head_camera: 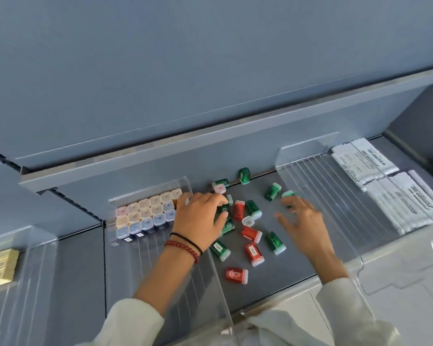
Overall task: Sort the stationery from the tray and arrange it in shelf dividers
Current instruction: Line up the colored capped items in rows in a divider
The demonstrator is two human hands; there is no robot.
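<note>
Several small red and green capped boxes lie scattered on the grey shelf (280,270) between two clear dividers, among them a red one (236,274) nearest me and a green one (244,175) standing at the back. My left hand (198,221) reaches over the left divider (210,283) with thumb and fingers closed around a green box (222,210) in the heap. Over the right side of the heap my right hand (308,226) hovers with fingers spread, its fingertips at another green box (288,194); it holds nothing.
Pastel-capped boxes (148,213) stand in neat rows in the compartment to the left. White packets (365,163) fill the compartment beyond the right divider (323,183). Yellow erasers (0,267) lie at far left. An upper shelf edge (160,151) overhangs the back.
</note>
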